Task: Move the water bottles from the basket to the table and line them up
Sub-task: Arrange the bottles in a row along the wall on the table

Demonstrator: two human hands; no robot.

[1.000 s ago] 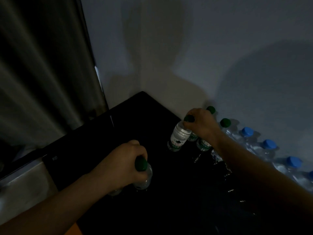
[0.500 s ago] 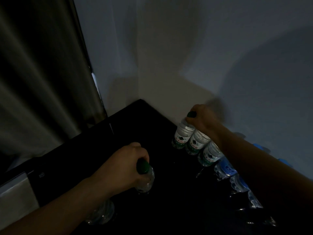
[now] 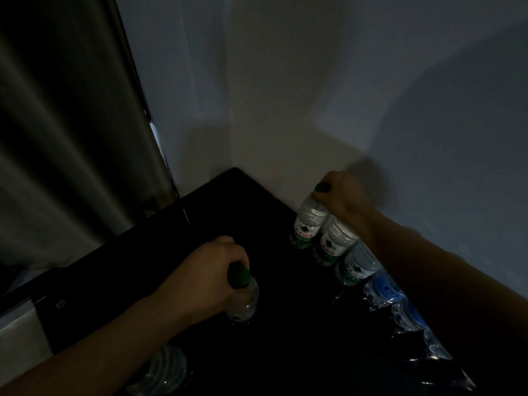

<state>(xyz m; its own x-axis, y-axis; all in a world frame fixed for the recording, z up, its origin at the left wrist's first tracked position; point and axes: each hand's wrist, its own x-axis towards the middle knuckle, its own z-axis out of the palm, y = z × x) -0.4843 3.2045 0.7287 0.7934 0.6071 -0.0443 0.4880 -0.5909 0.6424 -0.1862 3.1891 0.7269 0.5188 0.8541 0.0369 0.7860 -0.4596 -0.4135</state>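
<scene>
On the black table (image 3: 223, 212), a row of water bottles runs along the right wall. My right hand (image 3: 343, 195) grips the green-capped top of the far-end bottle (image 3: 308, 224), which stands at the head of the row. Behind it stand two more green-labelled bottles (image 3: 334, 244), then several blue-labelled bottles (image 3: 383, 290), partly hidden by my right forearm. My left hand (image 3: 205, 275) grips the neck of another green-capped bottle (image 3: 243, 298) standing near the table's middle. A further clear bottle (image 3: 163, 372) shows under my left forearm. The basket is out of view.
Two pale walls meet in a corner behind the table. A dark curtain (image 3: 71, 138) hangs at the left. A light ledge (image 3: 20, 332) sits beside the table's left edge. The room is dim.
My right hand has brought the end bottle against the row's far end and stood it nearly upright. The view has shifted, so the row's caps are hidden. My left hand has kept its hold.
</scene>
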